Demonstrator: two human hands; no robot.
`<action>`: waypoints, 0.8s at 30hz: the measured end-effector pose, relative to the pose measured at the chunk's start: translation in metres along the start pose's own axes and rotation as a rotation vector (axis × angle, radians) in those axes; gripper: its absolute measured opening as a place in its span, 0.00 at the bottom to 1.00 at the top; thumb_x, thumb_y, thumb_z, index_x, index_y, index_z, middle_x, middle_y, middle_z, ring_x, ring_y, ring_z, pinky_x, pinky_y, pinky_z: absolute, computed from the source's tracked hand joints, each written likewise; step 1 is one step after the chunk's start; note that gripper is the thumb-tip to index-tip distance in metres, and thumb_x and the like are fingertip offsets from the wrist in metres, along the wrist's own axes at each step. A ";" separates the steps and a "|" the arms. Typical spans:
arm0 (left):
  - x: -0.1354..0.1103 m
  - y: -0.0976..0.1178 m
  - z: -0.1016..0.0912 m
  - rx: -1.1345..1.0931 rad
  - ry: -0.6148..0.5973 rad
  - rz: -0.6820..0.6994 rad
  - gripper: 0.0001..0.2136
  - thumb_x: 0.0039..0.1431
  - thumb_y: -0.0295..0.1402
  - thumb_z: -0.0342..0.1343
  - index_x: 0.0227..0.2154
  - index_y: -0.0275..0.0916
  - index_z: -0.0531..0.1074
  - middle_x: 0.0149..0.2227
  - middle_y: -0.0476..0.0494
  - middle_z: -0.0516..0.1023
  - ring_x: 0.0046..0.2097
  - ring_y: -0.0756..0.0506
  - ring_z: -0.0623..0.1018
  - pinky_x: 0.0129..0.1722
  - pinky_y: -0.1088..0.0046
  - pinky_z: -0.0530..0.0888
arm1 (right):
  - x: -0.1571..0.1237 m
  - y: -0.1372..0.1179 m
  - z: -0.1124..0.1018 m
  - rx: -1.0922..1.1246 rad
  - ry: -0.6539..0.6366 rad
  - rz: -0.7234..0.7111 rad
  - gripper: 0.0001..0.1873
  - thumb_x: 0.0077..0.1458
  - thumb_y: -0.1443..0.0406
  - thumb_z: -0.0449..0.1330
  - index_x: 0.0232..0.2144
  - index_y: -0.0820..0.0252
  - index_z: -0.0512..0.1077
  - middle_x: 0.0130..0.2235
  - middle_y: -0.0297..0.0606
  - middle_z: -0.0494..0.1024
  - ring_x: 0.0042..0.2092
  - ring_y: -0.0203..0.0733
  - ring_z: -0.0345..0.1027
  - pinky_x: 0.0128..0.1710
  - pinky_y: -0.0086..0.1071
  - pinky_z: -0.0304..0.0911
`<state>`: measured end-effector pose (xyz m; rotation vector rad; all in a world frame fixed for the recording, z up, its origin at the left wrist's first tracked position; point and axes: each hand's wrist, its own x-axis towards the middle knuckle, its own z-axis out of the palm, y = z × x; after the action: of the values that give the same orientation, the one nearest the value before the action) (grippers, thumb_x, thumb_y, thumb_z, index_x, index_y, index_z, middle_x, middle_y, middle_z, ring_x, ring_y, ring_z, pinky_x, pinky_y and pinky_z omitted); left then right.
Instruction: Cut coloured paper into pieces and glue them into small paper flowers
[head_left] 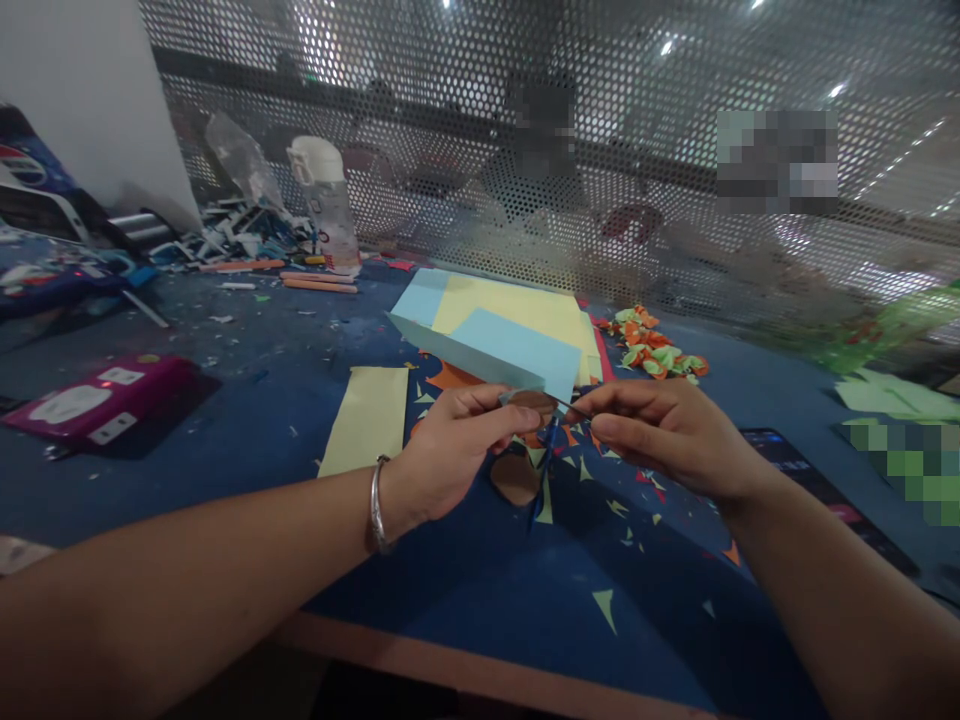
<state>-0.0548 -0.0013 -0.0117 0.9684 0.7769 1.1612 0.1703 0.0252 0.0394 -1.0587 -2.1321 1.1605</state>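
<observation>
Both my hands meet above the blue table mat (pixel 465 570). My left hand (pixel 450 450), with a metal bangle on its wrist, pinches the near corner of a folded light blue paper (pixel 495 355). My right hand (pixel 667 430) is closed too, its fingertips pinched at the same corner of the paper. The paper sticks out away from me, raised off the table. Below my hands a blue pen (pixel 544 470) and a brown paper disc (pixel 516 478) lie on the mat.
Yellow and blue sheets (pixel 525 310) lie stacked behind the hands, a yellow strip (pixel 367 420) to the left. Small paper scraps litter the mat. Orange-green paper bits (pixel 652 350), a pink case (pixel 97 400), a white bottle (pixel 326 200), a phone (pixel 817 490) and a perforated metal screen (pixel 600 150) surround.
</observation>
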 end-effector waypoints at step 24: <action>-0.005 0.007 0.006 0.039 -0.034 -0.035 0.03 0.51 0.30 0.65 0.28 0.36 0.82 0.24 0.49 0.74 0.28 0.52 0.69 0.29 0.74 0.67 | -0.001 -0.003 0.002 -0.007 -0.026 0.002 0.16 0.61 0.57 0.62 0.41 0.65 0.78 0.19 0.25 0.62 0.19 0.27 0.47 0.18 0.27 0.42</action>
<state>-0.0535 -0.0067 -0.0031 1.0006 0.7882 1.1002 0.1684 0.0222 0.0412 -1.0543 -2.1571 1.1746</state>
